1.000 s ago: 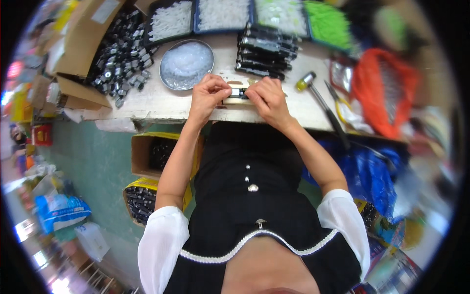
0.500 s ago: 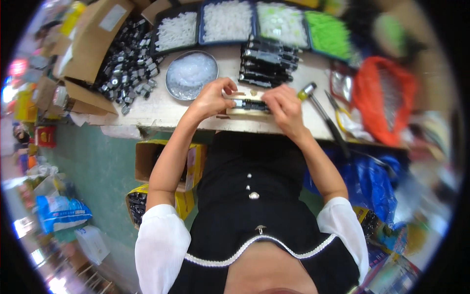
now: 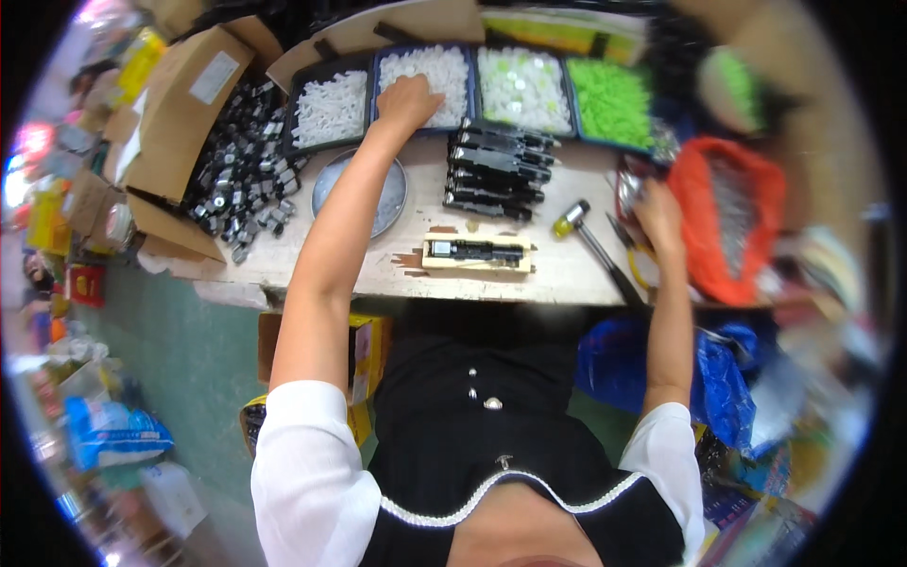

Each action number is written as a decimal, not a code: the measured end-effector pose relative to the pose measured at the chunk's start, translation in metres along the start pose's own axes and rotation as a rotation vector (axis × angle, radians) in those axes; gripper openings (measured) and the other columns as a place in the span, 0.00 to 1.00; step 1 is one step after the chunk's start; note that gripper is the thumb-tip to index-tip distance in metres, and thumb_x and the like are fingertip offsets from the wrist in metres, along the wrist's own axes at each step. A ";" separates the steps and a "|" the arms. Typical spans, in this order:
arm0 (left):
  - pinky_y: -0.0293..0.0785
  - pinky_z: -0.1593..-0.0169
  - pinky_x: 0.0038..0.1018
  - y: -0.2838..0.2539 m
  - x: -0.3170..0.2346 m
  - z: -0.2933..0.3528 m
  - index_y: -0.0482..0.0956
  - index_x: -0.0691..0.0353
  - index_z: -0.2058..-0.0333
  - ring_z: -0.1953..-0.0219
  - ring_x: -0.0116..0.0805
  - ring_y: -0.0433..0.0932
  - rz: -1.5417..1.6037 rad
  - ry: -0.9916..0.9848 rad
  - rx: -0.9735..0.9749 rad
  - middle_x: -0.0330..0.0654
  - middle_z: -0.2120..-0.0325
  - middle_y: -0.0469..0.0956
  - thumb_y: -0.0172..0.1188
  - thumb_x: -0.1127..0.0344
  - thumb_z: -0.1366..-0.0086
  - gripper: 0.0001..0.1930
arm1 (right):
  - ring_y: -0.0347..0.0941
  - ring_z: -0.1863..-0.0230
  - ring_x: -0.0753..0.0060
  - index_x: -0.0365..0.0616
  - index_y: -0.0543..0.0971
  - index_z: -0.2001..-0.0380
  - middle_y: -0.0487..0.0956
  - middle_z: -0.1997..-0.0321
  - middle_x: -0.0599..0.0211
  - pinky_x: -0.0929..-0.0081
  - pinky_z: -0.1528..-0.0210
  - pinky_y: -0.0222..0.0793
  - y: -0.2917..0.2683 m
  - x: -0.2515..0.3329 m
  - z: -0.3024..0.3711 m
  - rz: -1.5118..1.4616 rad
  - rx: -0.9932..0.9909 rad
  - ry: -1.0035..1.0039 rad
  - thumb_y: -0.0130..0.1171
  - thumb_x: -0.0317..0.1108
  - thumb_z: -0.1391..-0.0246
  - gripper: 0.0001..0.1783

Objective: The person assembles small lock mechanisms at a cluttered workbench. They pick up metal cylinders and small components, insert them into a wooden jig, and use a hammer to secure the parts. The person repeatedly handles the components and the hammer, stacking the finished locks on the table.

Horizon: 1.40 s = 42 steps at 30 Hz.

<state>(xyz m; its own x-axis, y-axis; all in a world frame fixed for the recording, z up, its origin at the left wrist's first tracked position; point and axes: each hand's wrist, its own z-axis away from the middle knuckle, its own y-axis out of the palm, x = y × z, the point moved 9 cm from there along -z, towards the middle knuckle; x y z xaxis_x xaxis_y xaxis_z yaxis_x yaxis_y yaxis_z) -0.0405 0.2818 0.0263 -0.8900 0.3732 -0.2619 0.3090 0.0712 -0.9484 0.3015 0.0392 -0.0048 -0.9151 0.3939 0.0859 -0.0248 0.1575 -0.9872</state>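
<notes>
On the tabletop [image 3: 567, 274] the wooden jig [image 3: 477, 254] with its black part now lies alone; both hands have left it. The right hand [image 3: 658, 215], at 2 o'clock, touches small parts, grip unclear. The left hand [image 3: 408, 96], at 11 o'clock, closes on white pieces in a tray [image 3: 444, 66], so new parts are fetched.

White parts [image 3: 430, 80], apparently orange bag [image 3: 732, 222]

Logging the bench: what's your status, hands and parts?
Left hand in the tray of white parts. Right hand by the orange bag. Black part on its wooden jig, untouched.
</notes>
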 end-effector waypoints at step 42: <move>0.75 0.74 0.23 0.002 -0.071 0.225 0.75 0.68 0.59 0.75 0.28 0.76 1.747 -0.089 0.429 0.46 0.72 0.77 0.57 0.77 0.45 0.13 | 0.66 0.72 0.85 0.35 0.76 0.70 0.72 0.71 0.72 0.87 0.72 0.61 -0.048 0.205 0.100 -1.349 0.345 -0.383 0.56 0.25 0.51 0.05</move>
<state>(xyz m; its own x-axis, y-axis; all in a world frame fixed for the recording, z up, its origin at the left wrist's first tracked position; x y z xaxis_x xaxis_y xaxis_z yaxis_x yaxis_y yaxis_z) -0.0517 0.0476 0.0025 0.3176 -0.2999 -0.8996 0.7257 -0.5337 0.4341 0.0747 0.0218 0.0468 -0.1641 -0.1472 0.9754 -0.9845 -0.0380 -0.1714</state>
